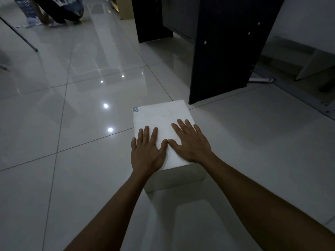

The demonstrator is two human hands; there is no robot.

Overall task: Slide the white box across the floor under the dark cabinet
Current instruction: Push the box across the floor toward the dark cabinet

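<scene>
A white box (161, 116) lies flat on the glossy tiled floor, a small sticker at its far left corner. My left hand (146, 151) and my right hand (190, 142) both rest palm down on its near half, fingers spread, thumbs almost touching. The dark cabinet (226, 51) stands just beyond the box to the right. Its near side panel meets the floor close to the box's far right corner. A gap shows between that panel and a second dark panel (152, 20) farther back.
A person (59, 9) crouches on the floor at the far left, with papers beside them. A thin dark rod (20, 35) slants down at the left. Grey metal rails and a pale board (315, 69) lie to the right of the cabinet.
</scene>
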